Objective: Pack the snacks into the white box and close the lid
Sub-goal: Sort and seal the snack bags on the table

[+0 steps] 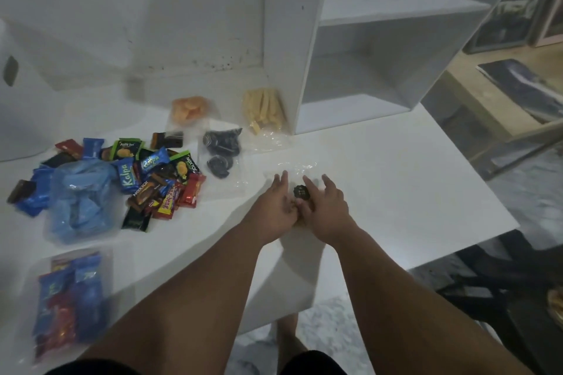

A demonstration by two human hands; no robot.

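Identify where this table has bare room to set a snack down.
Free: the table right of the right hand, in front of the shelf unit; also between the left hand and the snack pile. Crowded: left, around that pile and the blue bag.

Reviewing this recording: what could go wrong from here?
The small dark snack lies between the left hand and right hand, on or in a clear bag; pressing may crush it. The filled bag lies near the table front edge, where a forearm might sweep it off.
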